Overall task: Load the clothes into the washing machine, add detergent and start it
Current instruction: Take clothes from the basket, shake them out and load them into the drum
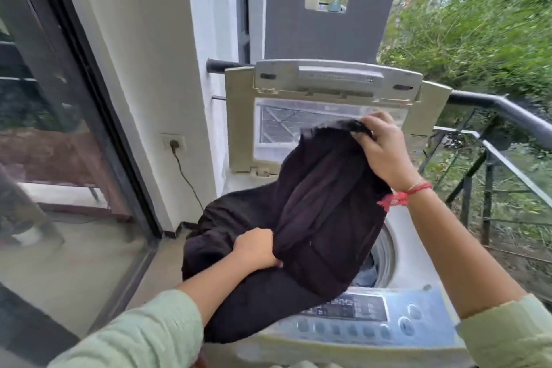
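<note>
Over the open washer (pixel 415 251), both hands stretch a dark garment (pixel 301 212) diagonally.

Left hand (pixel 258 248): low, near centre, fingers curled shut around a gathered fold of the black fabric garment (pixel 298 212), pale green sleeve pushed up the forearm. Right hand (pixel 380 148): raised farther and to the right, pinching the garment's upper edge; red thread band (pixel 400 196) at wrist.

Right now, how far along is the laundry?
Early on. The lid is up and something bluish already lies in the drum. Both the left hand and right hand hold a dark garment above the opening. Detergent and the control panel are left.
</note>
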The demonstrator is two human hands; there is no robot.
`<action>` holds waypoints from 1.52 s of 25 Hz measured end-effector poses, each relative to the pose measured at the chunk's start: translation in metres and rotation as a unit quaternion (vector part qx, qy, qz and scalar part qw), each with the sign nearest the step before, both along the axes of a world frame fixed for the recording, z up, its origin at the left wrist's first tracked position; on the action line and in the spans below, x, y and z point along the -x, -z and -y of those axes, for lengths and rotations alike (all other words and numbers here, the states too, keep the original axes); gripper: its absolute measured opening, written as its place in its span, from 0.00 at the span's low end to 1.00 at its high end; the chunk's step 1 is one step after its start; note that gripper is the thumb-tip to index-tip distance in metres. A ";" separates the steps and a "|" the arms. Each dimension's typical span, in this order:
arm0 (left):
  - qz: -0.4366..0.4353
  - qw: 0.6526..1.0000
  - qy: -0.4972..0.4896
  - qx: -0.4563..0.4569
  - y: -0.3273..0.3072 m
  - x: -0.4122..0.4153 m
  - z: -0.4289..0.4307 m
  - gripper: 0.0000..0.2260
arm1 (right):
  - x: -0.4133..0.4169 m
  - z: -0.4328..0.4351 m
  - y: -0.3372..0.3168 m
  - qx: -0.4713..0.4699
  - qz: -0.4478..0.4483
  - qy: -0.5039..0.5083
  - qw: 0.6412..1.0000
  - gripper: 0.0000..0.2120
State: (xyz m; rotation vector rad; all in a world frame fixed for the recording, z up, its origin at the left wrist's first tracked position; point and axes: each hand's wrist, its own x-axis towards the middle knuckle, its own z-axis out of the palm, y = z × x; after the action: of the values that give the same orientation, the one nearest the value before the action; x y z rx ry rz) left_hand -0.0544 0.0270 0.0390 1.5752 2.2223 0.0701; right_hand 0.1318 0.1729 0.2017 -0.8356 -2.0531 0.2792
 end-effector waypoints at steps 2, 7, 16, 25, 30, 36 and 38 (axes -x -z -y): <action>0.046 0.998 -0.035 -0.017 0.007 -0.007 -0.015 0.15 | -0.016 -0.025 0.018 0.041 0.002 0.009 0.999 0.06; 0.289 0.913 -0.063 -0.281 -0.048 -0.045 -0.080 0.13 | -0.064 -0.077 -0.003 0.092 -0.097 0.125 0.983 0.09; 0.059 0.994 -0.037 -0.080 -0.051 0.000 -0.074 0.08 | -0.107 -0.102 0.073 0.272 0.158 0.162 0.935 0.13; -0.020 0.930 -0.104 -0.352 -0.049 0.010 -0.081 0.31 | -0.070 -0.062 0.098 0.140 -0.115 0.156 0.971 0.13; -0.023 0.924 0.174 0.340 0.031 -0.002 -0.061 0.22 | -0.069 -0.018 0.153 0.432 0.617 -0.159 0.638 0.12; 0.081 0.987 0.080 0.113 0.035 -0.002 -0.062 0.22 | -0.035 -0.064 0.190 0.283 0.525 -0.067 0.800 0.41; 0.061 0.994 0.048 0.077 0.041 -0.001 -0.055 0.22 | -0.018 -0.054 0.238 0.325 0.648 -0.082 0.684 0.57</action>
State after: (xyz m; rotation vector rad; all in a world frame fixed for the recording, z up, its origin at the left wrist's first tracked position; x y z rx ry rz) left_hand -0.0532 0.0822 -0.0015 1.5479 2.0062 -0.0321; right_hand 0.1501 0.2267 -0.0362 -1.5604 -3.4703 0.6751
